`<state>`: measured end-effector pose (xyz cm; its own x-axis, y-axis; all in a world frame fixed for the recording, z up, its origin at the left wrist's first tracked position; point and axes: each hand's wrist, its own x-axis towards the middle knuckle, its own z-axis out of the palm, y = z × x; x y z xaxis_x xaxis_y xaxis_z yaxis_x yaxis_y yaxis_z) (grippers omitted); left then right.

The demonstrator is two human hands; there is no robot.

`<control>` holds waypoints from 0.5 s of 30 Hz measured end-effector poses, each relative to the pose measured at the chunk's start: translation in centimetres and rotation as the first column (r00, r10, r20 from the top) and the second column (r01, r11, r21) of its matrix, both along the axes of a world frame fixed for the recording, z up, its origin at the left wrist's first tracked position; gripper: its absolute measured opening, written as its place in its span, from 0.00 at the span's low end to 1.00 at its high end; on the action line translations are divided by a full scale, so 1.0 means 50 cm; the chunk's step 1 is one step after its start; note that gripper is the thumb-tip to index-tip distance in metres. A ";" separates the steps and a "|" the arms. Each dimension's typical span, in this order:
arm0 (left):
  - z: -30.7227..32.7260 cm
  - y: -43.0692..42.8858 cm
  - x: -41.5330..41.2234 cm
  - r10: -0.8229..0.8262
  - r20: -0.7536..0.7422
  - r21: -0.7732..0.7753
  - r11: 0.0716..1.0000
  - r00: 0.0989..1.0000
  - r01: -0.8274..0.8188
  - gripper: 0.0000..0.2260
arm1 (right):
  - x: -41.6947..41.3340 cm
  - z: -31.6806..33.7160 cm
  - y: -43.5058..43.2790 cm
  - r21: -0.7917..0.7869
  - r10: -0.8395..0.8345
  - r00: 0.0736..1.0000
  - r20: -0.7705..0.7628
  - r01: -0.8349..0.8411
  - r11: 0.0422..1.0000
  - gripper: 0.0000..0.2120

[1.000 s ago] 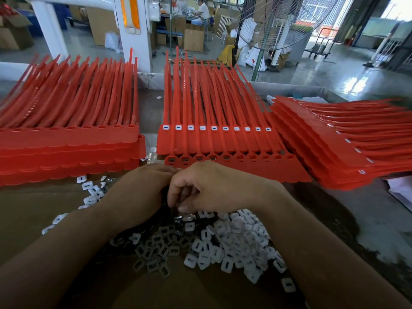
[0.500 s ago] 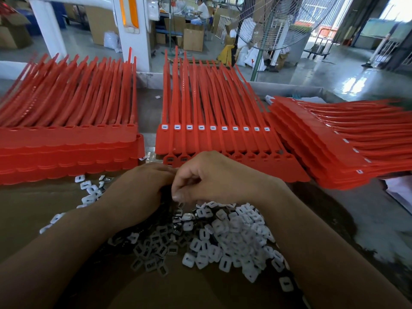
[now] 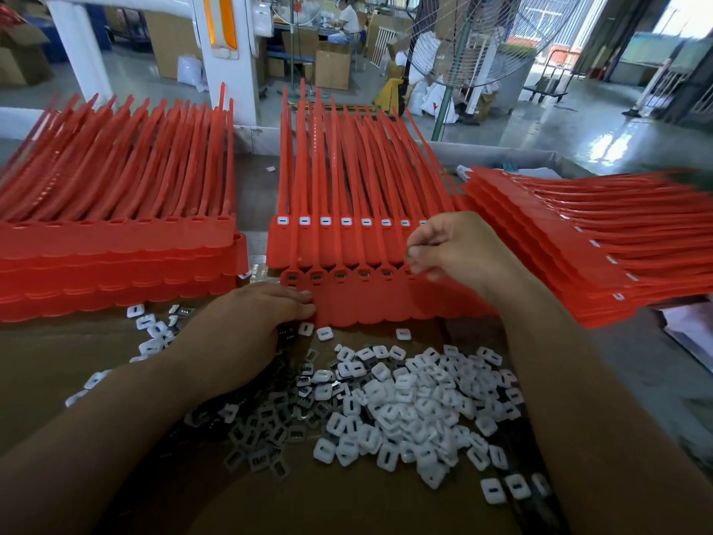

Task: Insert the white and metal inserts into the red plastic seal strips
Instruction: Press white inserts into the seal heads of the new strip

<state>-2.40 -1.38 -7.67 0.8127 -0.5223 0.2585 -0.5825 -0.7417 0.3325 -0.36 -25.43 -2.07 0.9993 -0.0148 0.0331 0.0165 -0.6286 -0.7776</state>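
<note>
**Tally of parts**

Three stacks of red seal strips: left stack (image 3: 115, 256), middle stack (image 3: 347, 179), right stack (image 3: 578, 241). Eight seated white inserts (image 3: 325, 221) and five metal inserts (image 3: 341, 276) show on the middle one. Loose inserts (image 3: 405, 411): too many to count

On the brown cardboard-covered worktop (image 3: 58, 364), nearest the body: a heap of small white square plastic inserts (image 3: 409, 411), with darker square metal inserts (image 3: 270, 430) mixed in along its left side. Just behind the heap, a middle stack of red plastic seal strips (image 3: 347, 187), heads toward the body, tails pointing away. Left of it and apart, a second stack of red plastic seal strips (image 3: 115, 245), with a few more inserts scattered before it. Right of the middle stack and close against it, a third stack of red plastic seal strips (image 3: 578, 245), tails running rightward. At the middle stack's near-left corner, the left hand (image 3: 239, 334), fingertips against the edge. Over the right end of its near row of heads, the right hand (image 3: 459, 249), a small insert in its grip. Beyond the worktop, a wire-caged standing fan (image 3: 482, 36).
</note>
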 end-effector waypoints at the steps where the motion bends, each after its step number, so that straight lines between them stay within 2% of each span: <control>1: 0.000 0.000 0.000 0.000 -0.002 -0.002 1.000 1.000 0.000 0.29 | 0.003 -0.004 -0.006 -0.041 -0.027 1.000 0.003 0.027 0.999 0.08; 3: 0.000 0.000 0.000 0.000 -0.001 -0.009 1.000 1.000 0.000 0.29 | 0.007 -0.009 -0.015 -0.107 -0.058 0.998 -0.003 0.058 0.993 0.09; 7: -0.001 0.000 0.001 0.007 0.010 -0.026 1.000 1.000 -0.006 0.28 | 0.012 -0.015 -0.019 -0.128 -0.056 0.996 -0.070 0.047 0.991 0.10; 15: -0.002 -0.001 0.001 0.011 0.007 -0.020 1.000 1.000 -0.011 0.29 | 0.019 -0.026 -0.014 -0.166 -0.045 0.991 -0.126 0.024 0.986 0.04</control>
